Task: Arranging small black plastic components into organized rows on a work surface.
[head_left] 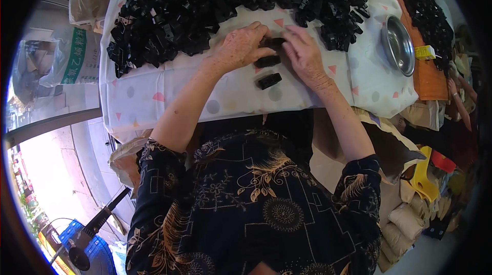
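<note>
My left hand [242, 47] and my right hand [306, 55] come together over the table, fingers curled in. Between them is a small black plastic part [273, 43], gripped at its left end by the left hand and at its right end by the right. The fingers cover both its ends. Just below it lies a second black part [267, 62], close to my left fingertips. Nearer to me, a third black block-shaped part [269, 80] rests alone on the white patterned tablecloth [233, 93].
A large heap of glossy black plastic parts [174, 13] curves around the far side. At the right stand a steel bowl [398, 45] and a small yellow-and-white box [424, 52]. Another person's arm [461, 100] shows at the far right, near more black parts [425, 13].
</note>
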Demonstrator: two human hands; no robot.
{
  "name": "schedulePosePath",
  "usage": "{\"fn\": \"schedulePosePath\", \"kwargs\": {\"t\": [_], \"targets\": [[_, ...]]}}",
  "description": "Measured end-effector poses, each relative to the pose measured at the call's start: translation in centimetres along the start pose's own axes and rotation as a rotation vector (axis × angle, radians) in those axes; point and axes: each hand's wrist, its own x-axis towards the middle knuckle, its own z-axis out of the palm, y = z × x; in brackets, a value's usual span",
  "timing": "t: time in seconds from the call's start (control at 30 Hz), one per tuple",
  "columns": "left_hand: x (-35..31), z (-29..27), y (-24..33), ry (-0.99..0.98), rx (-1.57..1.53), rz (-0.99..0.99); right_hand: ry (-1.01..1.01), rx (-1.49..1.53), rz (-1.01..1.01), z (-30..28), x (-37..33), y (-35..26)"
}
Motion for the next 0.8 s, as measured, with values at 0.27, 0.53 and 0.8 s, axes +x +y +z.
{"fn": "schedulePosePath", "kwargs": {"t": [0.27, 0.53, 0.8], "targets": [[6.6, -0.8, -1.6, 0.111, 0.348, -0.063, -0.045, -0.519, -0.003, 0.0, 3.2, 3.3], [4.0, -0.1, -1.2, 0.149, 0.527, 0.107, -0.216, -0.321, -0.05, -3.2, 0.4, 1.0], [2.9, -0.2, -1.1, 0.128, 0.342, 0.064, -0.377, -0.527, -0.246, -4.5, 2.8, 2.0]]}}
